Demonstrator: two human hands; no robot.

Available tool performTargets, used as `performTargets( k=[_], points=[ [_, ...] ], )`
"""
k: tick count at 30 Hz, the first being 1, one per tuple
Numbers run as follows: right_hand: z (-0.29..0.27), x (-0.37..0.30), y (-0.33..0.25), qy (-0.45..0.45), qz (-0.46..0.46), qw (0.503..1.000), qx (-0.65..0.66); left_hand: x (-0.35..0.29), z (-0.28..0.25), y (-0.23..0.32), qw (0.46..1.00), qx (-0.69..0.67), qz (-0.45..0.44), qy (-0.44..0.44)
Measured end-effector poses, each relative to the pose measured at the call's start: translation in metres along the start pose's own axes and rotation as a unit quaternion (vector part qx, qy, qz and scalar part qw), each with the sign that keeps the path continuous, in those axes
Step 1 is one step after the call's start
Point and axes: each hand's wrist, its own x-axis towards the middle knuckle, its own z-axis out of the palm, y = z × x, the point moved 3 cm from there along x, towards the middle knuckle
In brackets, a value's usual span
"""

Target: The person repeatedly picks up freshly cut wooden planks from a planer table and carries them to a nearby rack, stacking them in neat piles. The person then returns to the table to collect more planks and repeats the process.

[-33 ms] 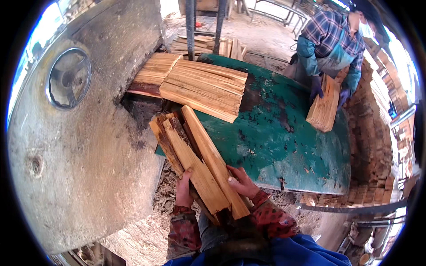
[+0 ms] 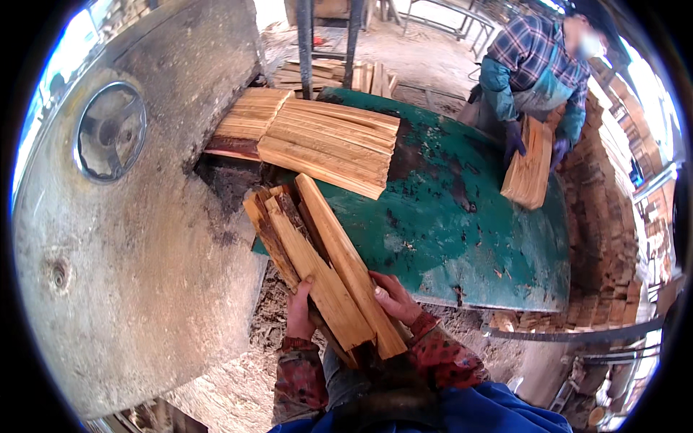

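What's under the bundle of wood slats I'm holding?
Both hands, left hand and right hand, grip the slat bundle from below. Its far end lies over the green table edge and dark debris; anything deeper is covered.

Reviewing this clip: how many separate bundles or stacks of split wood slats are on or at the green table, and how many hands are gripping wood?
Slat bundle held by the wearer: 1
Loose slat stack lying on the green table: 1
Slat bundle held by the co-worker: 1
Wearer's bare hands on wood, left hand and right hand: 2
Co-worker's gloved hands on wood: 2
Total: 3 wood groups, 4 hands
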Motion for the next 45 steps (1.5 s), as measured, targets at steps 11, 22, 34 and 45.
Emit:
performTargets(
  k=[11, 22, 34, 45],
  points=[
    [0.021, -0.018, 0.009, -0.088, 0.185, 0.956, 0.21, -0.021, -0.017, -0.016, 0.995, 0.087, -0.04, 0.011],
    [0.025, -0.076, 0.021, -0.038, 0.123, 0.987, 0.091, -0.047, -0.045, -0.066, 0.992, 0.121, -0.035, -0.008],
    [-0.011, -0.15, 0.004, 0.091, 0.101, 0.986, 0.1, -0.073, 0.016, -0.091, 0.98, 0.184, -0.074, -0.03],
    [-0.016, -0.247, -0.058, 0.291, 0.074, 0.942, 0.149, -0.071, 0.022, -0.102, 0.915, 0.286, -0.208, -0.196]
  ],
)
